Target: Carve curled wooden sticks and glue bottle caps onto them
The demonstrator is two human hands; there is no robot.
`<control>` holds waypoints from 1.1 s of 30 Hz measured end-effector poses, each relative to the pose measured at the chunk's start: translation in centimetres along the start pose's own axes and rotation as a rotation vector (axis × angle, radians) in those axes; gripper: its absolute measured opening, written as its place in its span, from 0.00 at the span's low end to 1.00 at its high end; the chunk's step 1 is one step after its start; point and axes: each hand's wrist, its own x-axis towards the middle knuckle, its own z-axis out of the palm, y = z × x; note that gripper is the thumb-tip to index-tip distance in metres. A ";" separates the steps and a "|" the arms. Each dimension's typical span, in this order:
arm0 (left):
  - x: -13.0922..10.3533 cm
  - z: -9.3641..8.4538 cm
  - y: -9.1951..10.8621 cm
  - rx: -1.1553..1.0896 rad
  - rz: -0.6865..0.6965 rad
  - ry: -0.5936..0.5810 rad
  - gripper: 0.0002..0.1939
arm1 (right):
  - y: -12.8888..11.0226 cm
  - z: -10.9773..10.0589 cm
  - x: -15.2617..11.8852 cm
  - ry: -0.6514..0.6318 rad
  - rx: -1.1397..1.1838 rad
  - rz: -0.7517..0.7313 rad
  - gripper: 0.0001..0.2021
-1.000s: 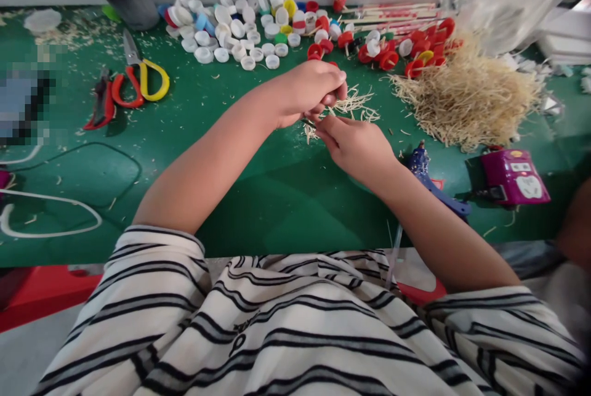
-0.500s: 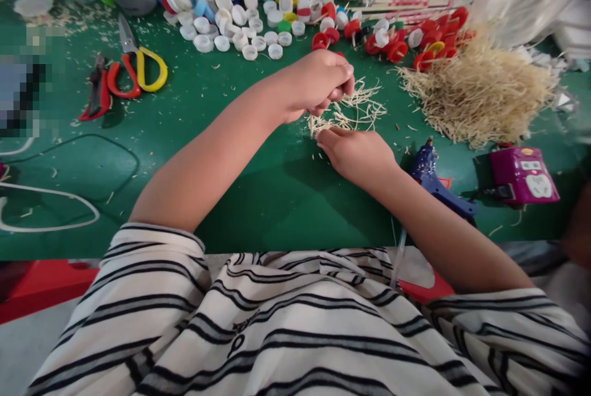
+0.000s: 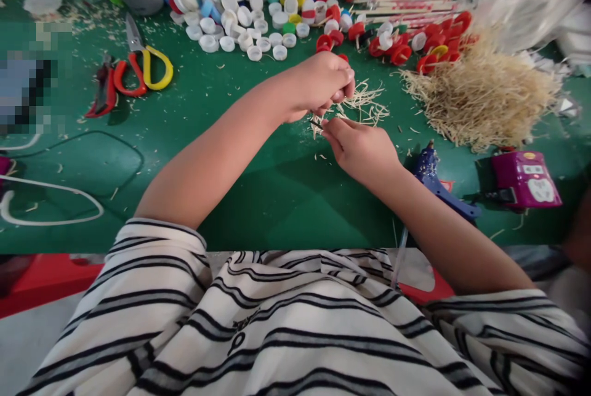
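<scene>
My left hand [image 3: 325,83] is closed above a small heap of pale strands [image 3: 367,103]; what its curled fingers hold is hidden. Just below it, nearer to me, my right hand [image 3: 362,143] pinches a thin dark piece [image 3: 316,124] that points toward the left hand. Its exact kind is too small to tell. Some of the pale strands lie under and between the two hands. A large pile of dry, straw-like strands [image 3: 484,97] sits on the green table to the right.
Bottle caps [image 3: 244,17] and red cap pieces [image 3: 397,51] lie along the back. Scissors [image 3: 136,45] and red-handled pliers [image 3: 104,91] are at the left. A blue glue gun [image 3: 434,180] and a purple box [image 3: 526,179] stand right, beside my forearm.
My right hand has shifted slightly, and the thin dark piece now shows at its fingertips. My left hand stays nearly in place. The view has moved a little, shifting the tabletop items right.
</scene>
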 end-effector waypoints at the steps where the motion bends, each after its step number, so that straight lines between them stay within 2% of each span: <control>1: -0.1 0.1 0.0 0.006 0.002 0.011 0.25 | -0.1 0.0 -0.1 -0.008 -0.020 0.000 0.20; 8: -0.3 0.2 0.0 -0.021 0.001 0.013 0.26 | -0.5 -0.5 -0.9 -0.196 -0.182 -0.088 0.20; 18: 0.9 0.5 -0.8 -0.028 0.037 0.047 0.24 | 0.3 0.1 0.0 -0.027 -0.072 -0.015 0.20; 21: 0.7 0.3 -0.7 -0.029 0.014 0.069 0.25 | 0.2 0.6 -0.1 -0.044 -0.065 -0.014 0.20; 24: 0.3 0.0 -0.5 -0.025 -0.013 0.042 0.25 | 0.0 0.8 -0.5 -0.091 -0.081 -0.034 0.21; 30: 0.1 -0.1 -0.5 0.005 0.004 0.011 0.24 | -0.5 -0.2 -1.1 -0.196 -0.172 -0.071 0.19; 33: 0.3 0.2 -0.6 0.002 0.032 0.000 0.24 | -0.5 -0.5 -1.0 -0.199 -0.181 -0.068 0.19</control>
